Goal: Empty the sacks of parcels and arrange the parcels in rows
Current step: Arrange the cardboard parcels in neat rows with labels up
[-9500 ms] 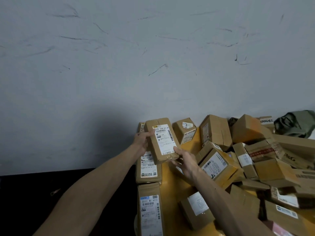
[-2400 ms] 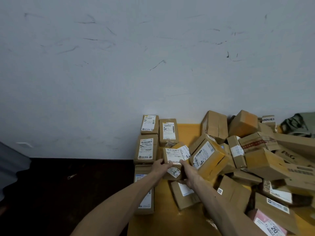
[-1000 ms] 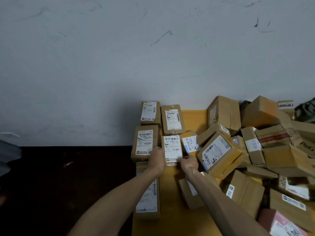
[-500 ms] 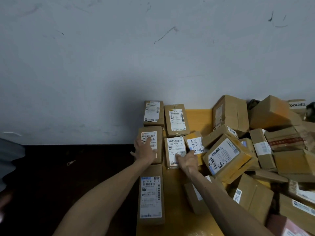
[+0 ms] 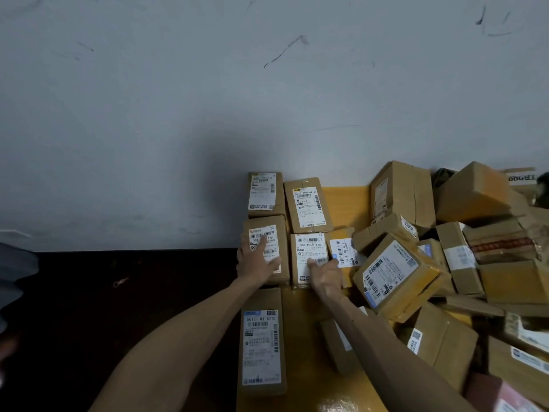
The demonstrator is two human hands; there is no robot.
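Observation:
Brown cardboard parcels with white labels lie in rows at the left edge of a yellow table [image 5: 347,200]. My left hand [image 5: 257,261] rests flat on the left parcel of the second row [image 5: 276,233]. My right hand [image 5: 323,275] presses its fingers on the parcel beside it [image 5: 309,245]. Two parcels lie behind them against the wall, the far left parcel [image 5: 263,193] and the far right parcel [image 5: 307,205]. A long parcel [image 5: 261,343] lies nearer to me on the left. A small parcel [image 5: 343,251] leans at the right of the second row.
A loose heap of cardboard parcels [image 5: 445,263] covers the right half of the table. A grey scuffed wall [image 5: 208,114] stands behind. Dark floor [image 5: 118,307] lies left of the table. A dark green sack [image 5: 543,185] shows at the far right edge.
Since a second ago the parcel I held was set down in the second row. My left hand moved onto the parcel to its left; my right hand stays on the placed parcel.

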